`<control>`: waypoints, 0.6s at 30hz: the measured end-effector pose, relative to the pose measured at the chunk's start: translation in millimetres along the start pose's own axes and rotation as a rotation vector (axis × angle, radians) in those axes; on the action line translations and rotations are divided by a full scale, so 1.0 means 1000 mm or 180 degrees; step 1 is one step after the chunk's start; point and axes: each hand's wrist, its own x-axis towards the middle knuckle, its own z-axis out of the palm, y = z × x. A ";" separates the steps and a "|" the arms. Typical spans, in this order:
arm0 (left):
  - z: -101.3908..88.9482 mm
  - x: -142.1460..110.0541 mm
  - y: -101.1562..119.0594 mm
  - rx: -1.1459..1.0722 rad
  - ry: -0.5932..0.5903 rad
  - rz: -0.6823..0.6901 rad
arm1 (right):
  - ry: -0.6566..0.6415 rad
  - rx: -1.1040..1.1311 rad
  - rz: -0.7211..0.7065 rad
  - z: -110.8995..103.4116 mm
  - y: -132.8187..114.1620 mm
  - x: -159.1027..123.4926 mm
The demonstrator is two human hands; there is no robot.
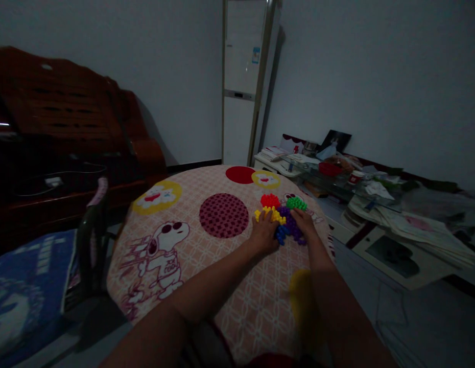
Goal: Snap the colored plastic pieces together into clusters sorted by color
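Observation:
Several small knobbly plastic pieces lie in colour groups on the right side of a round table. My left hand (265, 234) rests over the yellow pieces (279, 216) with its fingers spread, touching them. My right hand (303, 223) reaches in from the right, its fingers laid on the purple pieces (294, 231). Blue pieces (282, 235) lie between the two hands, partly hidden by the left one. Beyond the hands sit a red group (270, 200) and a green group (297, 203). Whether any single piece is under the fingers is hidden.
A patterned cloth (207, 260) covers the round table. On the right, a low glass-topped cabinet (333, 179) carries papers, bags and a red-and-white cup (355, 177). A chair with a blue cover (34, 281) stands at left, before a wooden bench (69, 107). A tall white cabinet unit (241, 128) fills the corner.

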 end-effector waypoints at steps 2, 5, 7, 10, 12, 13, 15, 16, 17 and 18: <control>-0.012 0.001 -0.038 -0.0123 0.0030 -0.0210 | -0.0384 0.0175 -0.0185 0.033 -0.016 -0.005; -0.031 0.001 -0.098 -0.0279 0.0151 -0.0519 | -0.1072 0.0606 -0.0439 0.083 -0.043 -0.021; -0.040 0.001 -0.132 -0.0500 0.0237 -0.0571 | -0.1487 0.0760 -0.0723 0.111 -0.062 -0.036; -0.048 0.000 -0.165 -0.0826 0.0353 -0.0649 | -0.2140 0.0906 -0.1204 0.133 -0.088 -0.052; -0.050 -0.001 -0.174 -0.0923 0.0436 -0.0829 | -0.2227 0.1017 -0.1376 0.127 -0.099 -0.052; -0.051 -0.002 -0.176 -0.0925 0.0477 -0.0909 | -0.2055 0.1040 -0.1391 0.117 -0.102 -0.047; -0.052 -0.003 -0.173 -0.0890 0.0506 -0.0932 | -0.1258 0.0970 -0.1205 0.091 -0.102 -0.030; -0.052 -0.004 -0.170 -0.0865 0.0504 -0.0898 | -0.0836 0.0843 -0.1127 0.076 -0.100 -0.020; -0.053 -0.004 -0.165 -0.0828 0.0502 -0.0850 | -0.0635 0.0714 -0.1100 0.063 -0.098 -0.011; -0.054 -0.005 -0.159 -0.0772 0.0493 -0.0783 | -0.0567 0.0682 -0.1083 0.053 -0.095 -0.002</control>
